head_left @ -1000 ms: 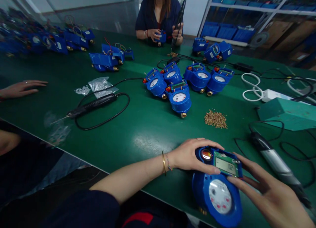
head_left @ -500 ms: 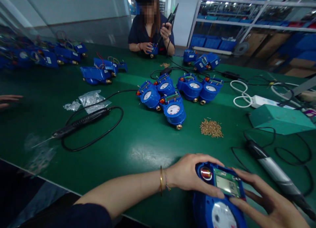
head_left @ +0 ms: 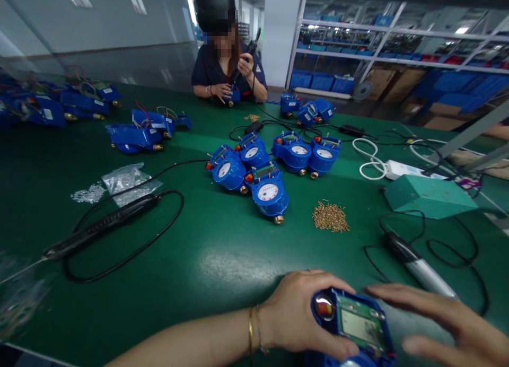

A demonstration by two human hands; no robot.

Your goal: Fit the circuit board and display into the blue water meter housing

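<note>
In the head view, my left hand [head_left: 300, 316] grips a blue water meter [head_left: 345, 351] near the bottom edge, fingers over its back and thumb across its front. The meter's open top shows a green circuit board with a small display [head_left: 360, 324] and a round compartment with red and orange parts. Its dial is mostly cut off below. My right hand [head_left: 445, 322] hovers at the meter's right side, thumb and fingers apart with nothing between them. Beyond it lies an electric screwdriver [head_left: 421, 269] with a black and silver body, partly hidden by that hand.
Several blue meters [head_left: 270, 192] stand mid-table, with a pile of brass screws [head_left: 331, 217] to their right. At left are a black screwdriver [head_left: 103, 226] and a plastic bag [head_left: 129, 184]. A teal box [head_left: 429, 196] sits right. Across the table, a person [head_left: 228, 64] works on another meter.
My right hand has come off the meter and moved to its right. My left hand still holds the meter. The view has shifted, putting most table items lower and further left.
</note>
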